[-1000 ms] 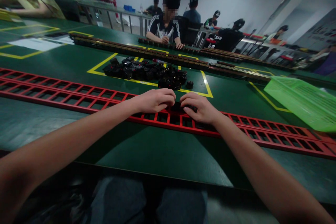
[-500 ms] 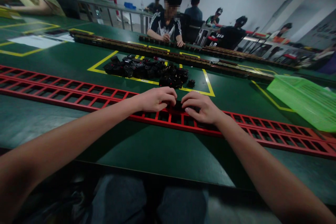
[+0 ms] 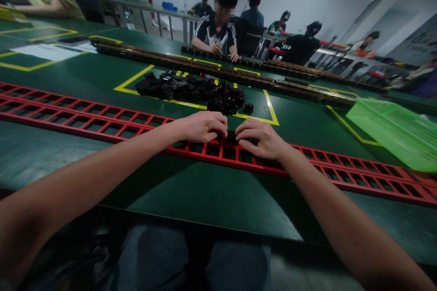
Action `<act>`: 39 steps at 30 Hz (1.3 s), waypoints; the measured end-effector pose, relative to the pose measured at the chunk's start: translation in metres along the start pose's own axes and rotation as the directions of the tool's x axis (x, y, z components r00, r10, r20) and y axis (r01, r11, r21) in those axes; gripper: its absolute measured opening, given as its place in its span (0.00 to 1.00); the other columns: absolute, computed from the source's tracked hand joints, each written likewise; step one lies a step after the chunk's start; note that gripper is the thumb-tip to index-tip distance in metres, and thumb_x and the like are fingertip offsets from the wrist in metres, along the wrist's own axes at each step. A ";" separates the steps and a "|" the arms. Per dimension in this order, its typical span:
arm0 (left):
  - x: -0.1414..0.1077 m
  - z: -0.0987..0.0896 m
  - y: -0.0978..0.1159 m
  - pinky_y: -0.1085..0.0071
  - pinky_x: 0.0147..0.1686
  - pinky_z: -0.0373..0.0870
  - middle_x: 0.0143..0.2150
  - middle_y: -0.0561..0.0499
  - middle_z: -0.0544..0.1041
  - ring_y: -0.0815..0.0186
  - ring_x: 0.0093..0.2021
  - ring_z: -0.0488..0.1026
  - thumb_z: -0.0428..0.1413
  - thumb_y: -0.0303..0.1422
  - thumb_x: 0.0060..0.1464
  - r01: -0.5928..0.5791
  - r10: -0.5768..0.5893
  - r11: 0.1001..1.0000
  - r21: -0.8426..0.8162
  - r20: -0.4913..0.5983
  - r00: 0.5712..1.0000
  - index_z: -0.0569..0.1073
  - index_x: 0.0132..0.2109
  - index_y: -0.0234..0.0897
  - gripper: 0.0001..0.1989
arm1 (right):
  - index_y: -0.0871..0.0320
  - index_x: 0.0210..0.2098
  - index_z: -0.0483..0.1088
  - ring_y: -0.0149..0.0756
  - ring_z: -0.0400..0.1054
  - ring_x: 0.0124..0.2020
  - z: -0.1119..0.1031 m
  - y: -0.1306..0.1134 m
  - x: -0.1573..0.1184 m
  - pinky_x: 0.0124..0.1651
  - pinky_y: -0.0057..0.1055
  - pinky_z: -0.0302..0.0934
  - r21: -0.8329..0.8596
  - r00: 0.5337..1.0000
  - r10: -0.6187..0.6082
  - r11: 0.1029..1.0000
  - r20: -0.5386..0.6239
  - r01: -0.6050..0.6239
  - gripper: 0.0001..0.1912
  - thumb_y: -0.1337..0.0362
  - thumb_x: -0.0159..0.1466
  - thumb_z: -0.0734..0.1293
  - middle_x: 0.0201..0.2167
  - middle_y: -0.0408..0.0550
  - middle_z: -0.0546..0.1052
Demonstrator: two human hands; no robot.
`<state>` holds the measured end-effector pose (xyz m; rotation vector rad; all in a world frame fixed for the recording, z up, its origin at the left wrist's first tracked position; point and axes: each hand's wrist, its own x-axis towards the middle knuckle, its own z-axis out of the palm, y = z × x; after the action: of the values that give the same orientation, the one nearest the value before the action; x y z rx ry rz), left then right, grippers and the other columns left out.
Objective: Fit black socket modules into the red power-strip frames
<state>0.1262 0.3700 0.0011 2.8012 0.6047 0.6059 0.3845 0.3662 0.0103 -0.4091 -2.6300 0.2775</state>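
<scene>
A long red ladder-like frame (image 3: pixel 112 128) lies across the green table. Over its middle, a small black part (image 3: pixel 231 136) sits between my two hands. My left hand (image 3: pixel 208 126) has its curled fingertips at the left side of that part, and my right hand (image 3: pixel 259 137) has its bent fingers at the right side. Both hands are closed on the black part, which their fingers partly cover. Just beyond them lies a heap of black parts (image 3: pixel 191 88), with one loose black piece (image 3: pixel 249 108) at its right end.
A green mesh basket (image 3: pixel 396 132) stands at the right. Long brown strips (image 3: pixel 239 74) run across the table behind the heap. White sheets (image 3: pixel 48 52) lie at the far left. A person (image 3: pixel 218 32) sits across the table, and others are farther back.
My left hand has shifted very slightly, and the black part shows a little more between the fingers. The heap, the frame and the basket have not visibly moved.
</scene>
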 end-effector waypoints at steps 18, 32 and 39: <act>0.000 0.006 0.002 0.66 0.47 0.70 0.44 0.47 0.78 0.62 0.45 0.74 0.49 0.21 0.55 -0.017 0.019 0.999 0.048 -0.046 0.999 0.80 0.40 0.39 0.16 | 0.56 0.35 0.75 0.40 0.71 0.40 0.003 0.001 0.000 0.45 0.42 0.67 0.005 0.998 0.036 0.999 -0.056 -0.036 0.10 0.65 0.68 0.62 0.38 0.51 0.78; -0.013 0.014 -0.042 0.46 0.61 0.59 0.68 0.34 0.58 0.44 0.67 0.55 0.48 0.40 0.64 0.524 -0.511 0.799 0.294 -0.126 0.850 0.65 0.65 0.32 0.26 | 0.58 0.39 0.74 0.45 0.71 0.47 0.010 0.011 0.001 0.52 0.47 0.67 -0.176 0.966 0.258 0.952 0.020 -0.251 0.10 0.66 0.68 0.61 0.42 0.55 0.78; -0.007 0.010 -0.031 0.55 0.60 0.63 0.55 0.38 0.68 0.53 0.58 0.64 0.51 0.32 0.60 0.494 -0.435 0.829 0.262 -0.252 0.864 0.69 0.59 0.29 0.21 | 0.59 0.39 0.74 0.44 0.72 0.46 0.011 0.010 0.000 0.52 0.46 0.67 -0.166 0.964 0.265 0.952 0.015 -0.259 0.10 0.66 0.68 0.61 0.42 0.54 0.79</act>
<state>0.1138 0.3931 -0.0191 2.7172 1.4969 0.7110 0.3816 0.3744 -0.0017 -0.8192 -2.6422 0.1559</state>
